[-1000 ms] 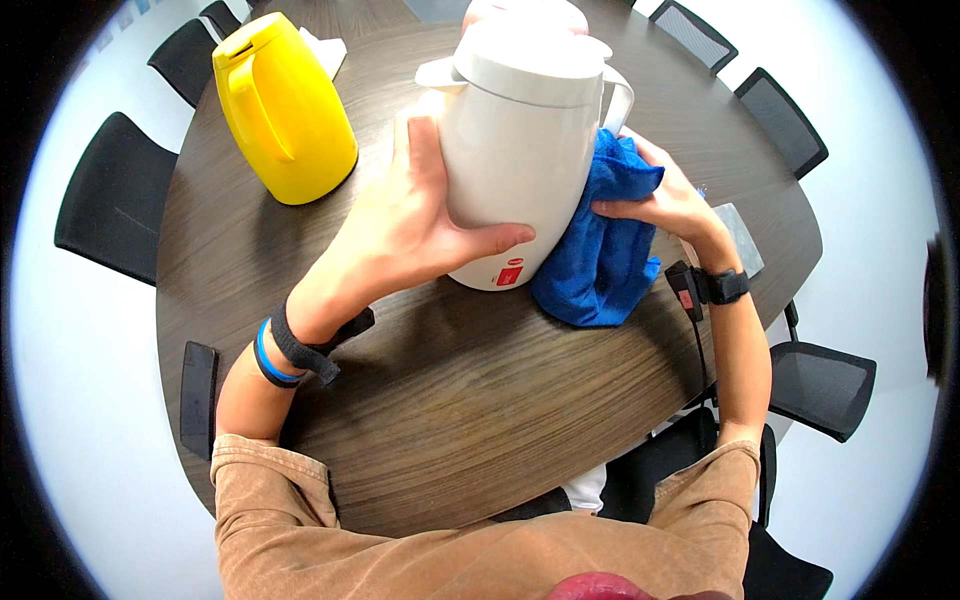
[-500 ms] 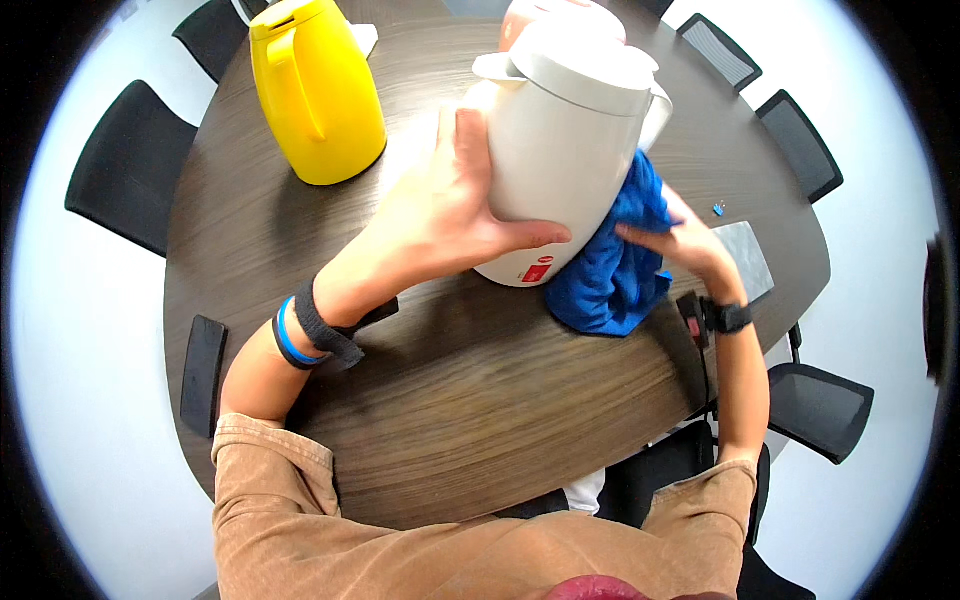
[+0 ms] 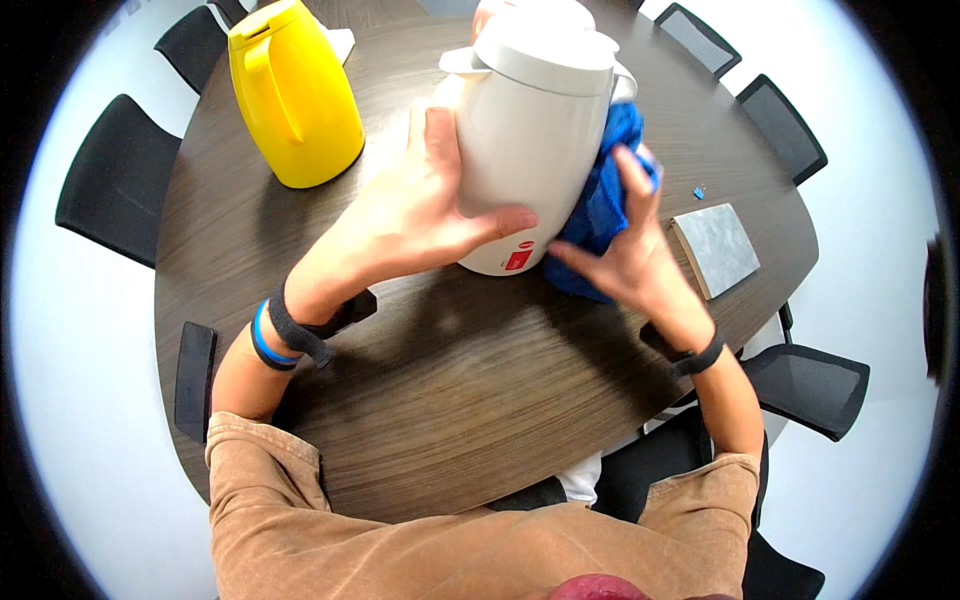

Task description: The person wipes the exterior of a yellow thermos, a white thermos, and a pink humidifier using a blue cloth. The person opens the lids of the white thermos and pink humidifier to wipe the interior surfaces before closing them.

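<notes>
Left hand [image 3: 420,215]: grasping the white jug [image 3: 525,150], its fingers along the left side and its thumb across the lower front, just above a small red mark.
Right hand [image 3: 632,245]: somewhat blurred, holding the blue cloth [image 3: 595,215] against the jug's right side, its thumb spread toward the base.
White jug: stood on the table [image 3: 480,400] between the two hands, lid on, spout to the left and handle to the right.
Wrists: a black strap [image 3: 297,322] and a blue band [image 3: 262,335] circled the left; a dark strap [image 3: 700,360] circled the right.
Behind the jug: a pinkish vessel [image 3: 488,12] showed, mostly hidden.
Tabletop: dark, wood-grained and rounded at its rim, with a bright patch of light beside the left hand.
Left of the table: a yellow jug [image 3: 300,110] stood well apart from the white one, a white item [image 3: 342,43] lay behind it, and a black flat object [image 3: 195,380] lay near the edge.
Right of the table: a grey notebook [image 3: 718,250] lay beyond the right hand, with a small blue scrap [image 3: 699,192] near it.
Room: black chairs [image 3: 115,180] ringed the table on a pale floor [image 3: 80,350].
</notes>
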A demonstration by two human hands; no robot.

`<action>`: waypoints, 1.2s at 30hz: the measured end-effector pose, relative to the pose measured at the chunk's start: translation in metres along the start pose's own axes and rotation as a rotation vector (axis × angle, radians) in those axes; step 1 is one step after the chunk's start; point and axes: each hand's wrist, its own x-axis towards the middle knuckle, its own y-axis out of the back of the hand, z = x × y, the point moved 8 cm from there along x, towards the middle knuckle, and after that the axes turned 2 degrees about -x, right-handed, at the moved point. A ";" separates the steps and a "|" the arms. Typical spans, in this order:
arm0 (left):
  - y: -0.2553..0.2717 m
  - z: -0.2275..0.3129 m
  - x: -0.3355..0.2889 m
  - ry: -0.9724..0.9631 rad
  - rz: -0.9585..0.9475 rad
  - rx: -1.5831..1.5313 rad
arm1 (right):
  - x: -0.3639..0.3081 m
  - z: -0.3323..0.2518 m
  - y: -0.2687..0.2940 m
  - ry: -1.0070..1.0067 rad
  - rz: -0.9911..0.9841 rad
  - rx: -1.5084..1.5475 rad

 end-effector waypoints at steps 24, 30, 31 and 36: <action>0.018 0.008 -0.001 0.006 0.025 -0.047 | 0.011 0.031 0.013 -0.194 -0.265 0.202; 0.017 0.020 -0.003 0.011 0.054 0.156 | 0.048 -0.025 0.066 0.010 0.059 0.160; 0.015 0.019 -0.003 0.027 0.048 0.199 | 0.050 -0.032 0.061 0.030 0.040 0.052; 0.015 0.011 -0.002 0.057 -0.011 0.124 | 0.002 0.026 -0.004 -0.239 -0.229 0.232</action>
